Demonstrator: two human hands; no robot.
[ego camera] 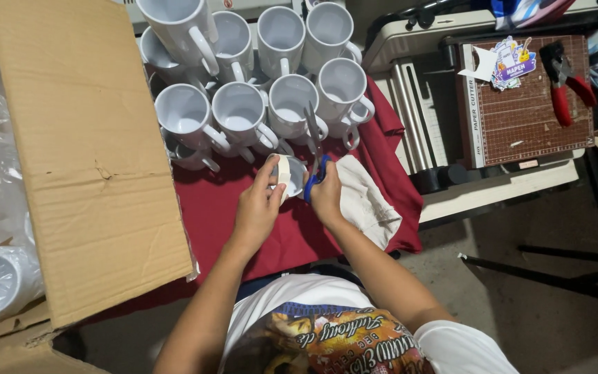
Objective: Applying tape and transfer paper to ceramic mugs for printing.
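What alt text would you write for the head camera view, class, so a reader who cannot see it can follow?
Seen from above, a person's left hand holds a roll of pale tape while the right hand works blue-handled scissors at it, over a dark red cloth. Plain white ceramic mugs cluster behind, beside a large brown cardboard box flap.

Looks like a small home craft workshop for printing mugs: a batch of blank white ceramic mugs [243, 104] just beyond the fingers, a brown gridded paper cutter [527, 104] off to their right, a big corrugated cardboard box [91, 159] on their left.
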